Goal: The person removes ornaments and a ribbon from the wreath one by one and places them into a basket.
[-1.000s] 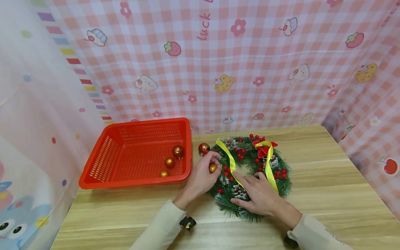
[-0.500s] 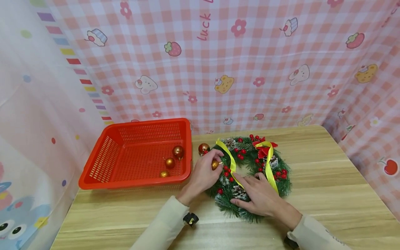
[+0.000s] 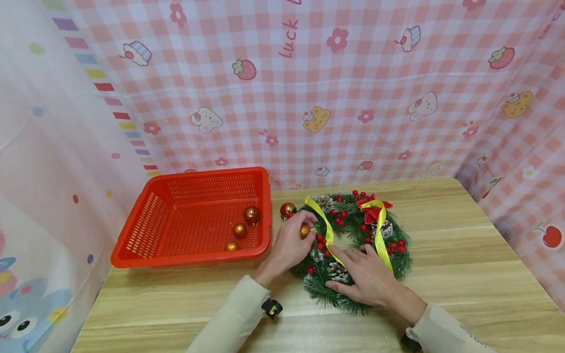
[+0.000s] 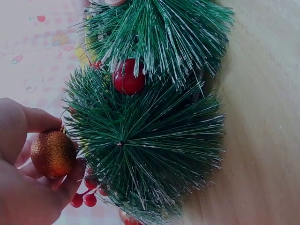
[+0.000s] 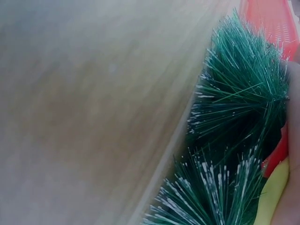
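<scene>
The gold ball (image 3: 305, 231) edges nearer the yellow ribbon (image 3: 327, 223).
Your left hand (image 3: 290, 243) pinches it at the wreath's (image 3: 319, 290) left side; your right hand (image 3: 371, 275), index finger extended, rests there, apparently steadying.

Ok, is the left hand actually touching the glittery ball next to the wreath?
Touching. The left wrist view shows it: the left hand holds the glittery ball, its fingers curled around the ball.

left grip (image 3: 291, 242) | shifted slightly rightward | glittery gold ball (image 3: 305, 231) | carried along with it
</scene>
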